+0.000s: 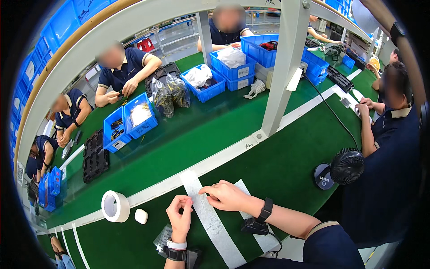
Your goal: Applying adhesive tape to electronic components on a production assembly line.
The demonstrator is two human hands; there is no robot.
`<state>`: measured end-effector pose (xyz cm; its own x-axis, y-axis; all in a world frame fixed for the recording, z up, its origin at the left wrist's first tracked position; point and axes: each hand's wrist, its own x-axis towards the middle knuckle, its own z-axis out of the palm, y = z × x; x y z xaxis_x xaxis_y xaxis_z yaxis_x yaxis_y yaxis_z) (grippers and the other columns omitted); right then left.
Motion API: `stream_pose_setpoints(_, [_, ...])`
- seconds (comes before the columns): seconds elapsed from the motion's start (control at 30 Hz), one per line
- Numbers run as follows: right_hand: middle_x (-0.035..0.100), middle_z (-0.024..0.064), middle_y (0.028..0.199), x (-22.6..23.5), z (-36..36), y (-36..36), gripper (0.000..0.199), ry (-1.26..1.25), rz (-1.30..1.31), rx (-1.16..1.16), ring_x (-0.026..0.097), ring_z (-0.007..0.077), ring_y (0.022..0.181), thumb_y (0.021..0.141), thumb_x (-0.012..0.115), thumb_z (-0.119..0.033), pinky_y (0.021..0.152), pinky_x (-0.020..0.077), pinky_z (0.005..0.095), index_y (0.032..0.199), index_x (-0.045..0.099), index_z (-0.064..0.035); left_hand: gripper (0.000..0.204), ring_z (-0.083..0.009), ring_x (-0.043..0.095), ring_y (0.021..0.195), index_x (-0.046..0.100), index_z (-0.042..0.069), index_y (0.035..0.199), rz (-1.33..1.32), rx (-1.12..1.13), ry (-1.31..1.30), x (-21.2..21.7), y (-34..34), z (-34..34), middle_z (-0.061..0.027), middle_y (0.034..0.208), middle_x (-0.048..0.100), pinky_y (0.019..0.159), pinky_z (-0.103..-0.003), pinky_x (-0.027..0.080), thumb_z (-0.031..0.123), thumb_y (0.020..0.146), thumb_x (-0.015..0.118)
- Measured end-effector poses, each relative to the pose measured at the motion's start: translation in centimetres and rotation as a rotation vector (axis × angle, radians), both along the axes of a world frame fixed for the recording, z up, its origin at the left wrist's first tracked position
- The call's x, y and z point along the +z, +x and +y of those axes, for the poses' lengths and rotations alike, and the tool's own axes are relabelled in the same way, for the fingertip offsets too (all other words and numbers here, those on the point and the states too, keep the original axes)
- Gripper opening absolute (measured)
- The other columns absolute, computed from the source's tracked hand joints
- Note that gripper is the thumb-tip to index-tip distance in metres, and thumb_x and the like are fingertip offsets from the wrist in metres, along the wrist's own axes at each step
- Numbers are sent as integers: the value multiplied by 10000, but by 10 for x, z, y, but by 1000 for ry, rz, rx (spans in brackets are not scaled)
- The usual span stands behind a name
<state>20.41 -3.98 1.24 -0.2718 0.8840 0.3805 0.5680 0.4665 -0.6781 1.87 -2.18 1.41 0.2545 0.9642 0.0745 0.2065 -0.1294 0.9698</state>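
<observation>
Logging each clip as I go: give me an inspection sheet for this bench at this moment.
Surface: green bench mat with white tape lines.
Job's things: white strip flat on the mat; right hand presses on it, left hand pinches something too small to tell beside it.
Clutter: white tape roll, small white cylinder, clear bag of parts, small black fan.
Grippers: nothing seen; bare hands, each with a black wrist strap.
Cables: black cable crossing the mat toward the fan.
Surroundings: blue bins, black trays, white post, seated co-workers around the bench.
</observation>
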Motion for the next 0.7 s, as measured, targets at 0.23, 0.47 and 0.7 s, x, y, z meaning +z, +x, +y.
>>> stream_pose_setpoints(0.23, [447, 14, 506, 1, 0, 0, 227, -73, -43, -4, 483, 193, 501, 747, 540, -71, 611, 387, 319, 973, 558, -88, 65, -50, 496, 586, 541, -7, 830, -35, -3, 45, 2, 0, 0, -30, 710, 566, 513, -173, 390, 57, 829, 534])
stream_pose_setpoints(0.47, [452, 14, 511, 0, 0, 0, 217, 0, 2, 1, 484, 188, 499, 747, 541, -69, 610, 385, 314, 962, 561, -87, 60, -48, 495, 586, 541, -8, 832, -34, 1, 45, 2, 1, -1, -29, 707, 567, 512, -173, 389, 51, 828, 531])
stream_pose_setpoints(0.7, [457, 14, 513, 1, 0, 0, 209, -3, 2, -1, 488, 187, 504, 748, 537, -77, 614, 387, 317, 955, 566, -88, 56, -45, 493, 589, 542, -7, 830, -2, -6, 20, 1, 0, 0, -25, 714, 569, 510, -171, 389, 48, 827, 534])
